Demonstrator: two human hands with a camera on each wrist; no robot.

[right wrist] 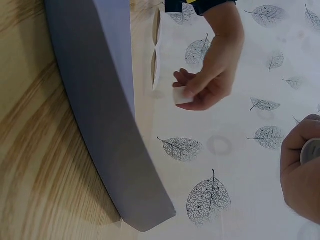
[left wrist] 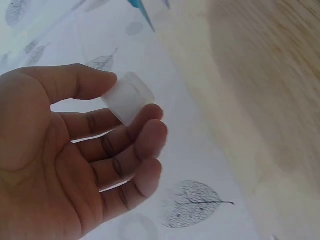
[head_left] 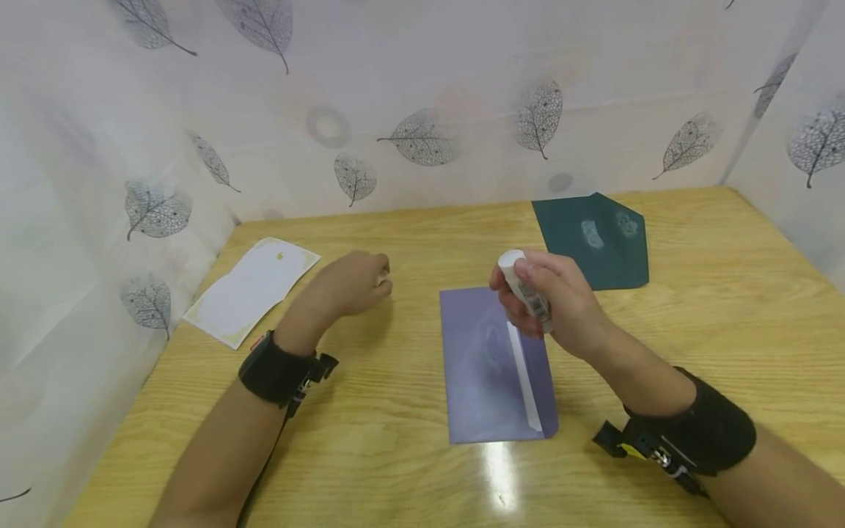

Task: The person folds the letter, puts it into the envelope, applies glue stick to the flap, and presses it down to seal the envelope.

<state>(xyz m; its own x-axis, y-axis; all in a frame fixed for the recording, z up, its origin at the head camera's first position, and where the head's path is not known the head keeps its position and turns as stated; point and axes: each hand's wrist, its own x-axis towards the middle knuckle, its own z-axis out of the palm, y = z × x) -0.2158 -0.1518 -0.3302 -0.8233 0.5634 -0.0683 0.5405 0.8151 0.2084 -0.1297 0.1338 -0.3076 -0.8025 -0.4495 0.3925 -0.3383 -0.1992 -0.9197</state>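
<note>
Nearest the person, a flat, rectangular purple paper envelope lay on the pale yellow wood-grain table, between the two forearms, with a narrow white strip running lengthwise near its right side and a faint whitish smear on its left part. The right hand, with a black wristband behind it, was gripping a white cylindrical glue stick, thumb along the tube and fingers wrapped round it. The tube tilted, its white end upward, and from the head view it and the hand covered the envelope's far right corner; the right wrist view showed that hand apart from the paper. To the left of the envelope and well apart from it, the left hand, also wearing a black band, pinched a small, translucent white plastic cap between thumb and fingers, the other fingers loosely bent. Beyond the left wrist, a white folded card with gold-toned corner decoration lay near the table's left edge. Farther off on the right lay a dark green paper envelope bearing two whitish patches, its near left part hidden behind the right hand. Behind everything, a whitish sheet printed with grey skeleton leaves rose along the table's far edge.
</note>
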